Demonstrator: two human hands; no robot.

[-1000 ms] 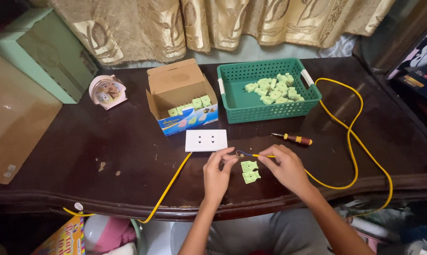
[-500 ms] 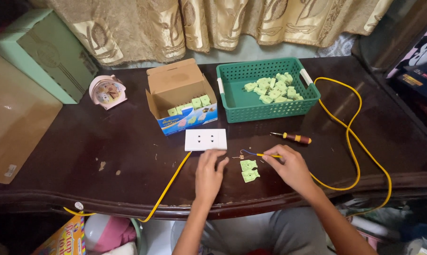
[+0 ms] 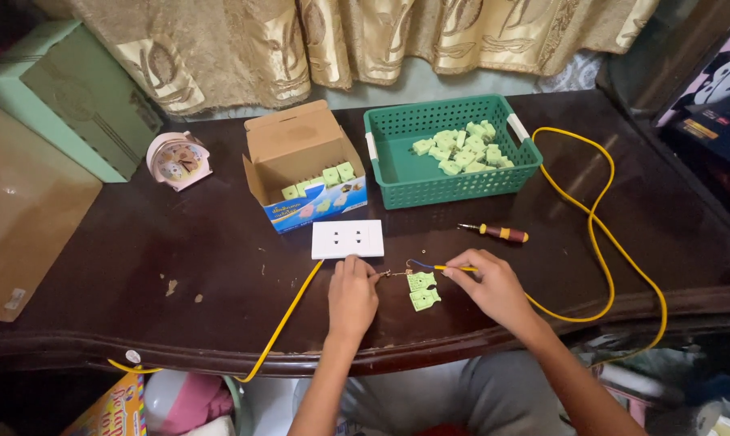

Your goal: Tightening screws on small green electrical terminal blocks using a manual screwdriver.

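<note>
Yellow wire point(image 3: 454, 268) pinched in my right hand point(image 3: 494, 289); my left hand point(image 3: 352, 295) seems to pinch its bare tip, near the green sockets point(image 3: 422, 291).
I see a blue-fronted cardboard box point(image 3: 304, 165) and green basket point(image 3: 450, 153) behind the white plate point(image 3: 348, 239) on the dark table point(image 3: 179, 266), curtains beyond.

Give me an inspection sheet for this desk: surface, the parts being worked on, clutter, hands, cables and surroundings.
Surface: dark wooden table, scuffed with pale chips near the front left.
Job's things: two pale green socket parts lie between the hands; white outlet plate just behind them.
Clutter: green basket of pale green pieces, open cardboard box, screwdriver, small pink clock.
Hands: left hand pinches a bare wire end; right hand pinches the yellow wire.
Cables: yellow cable loops on the right; another run drops over the front edge.
Surroundings: patterned curtain, green box at left.
</note>
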